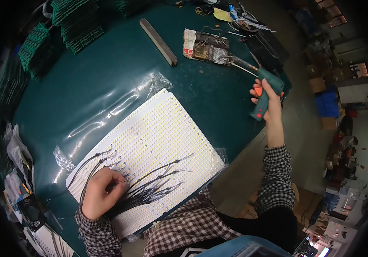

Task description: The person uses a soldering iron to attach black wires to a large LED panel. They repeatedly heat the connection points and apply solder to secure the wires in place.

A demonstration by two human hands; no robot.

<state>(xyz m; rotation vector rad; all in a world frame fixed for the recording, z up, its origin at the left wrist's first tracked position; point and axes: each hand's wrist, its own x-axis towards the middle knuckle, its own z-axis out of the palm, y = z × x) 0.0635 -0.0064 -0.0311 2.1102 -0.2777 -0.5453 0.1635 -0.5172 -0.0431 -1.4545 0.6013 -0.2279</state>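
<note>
Right hand (271,98) clamped around green soldering gun (273,80), white panel (167,128) to its left

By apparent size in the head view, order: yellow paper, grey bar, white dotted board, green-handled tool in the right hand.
1. White dotted board
2. Green-handled tool, partly covered by the right hand
3. Grey bar
4. Yellow paper

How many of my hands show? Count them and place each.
2: your left hand over the white dotted board, beside dark wires; your right hand around the green tool.
</note>
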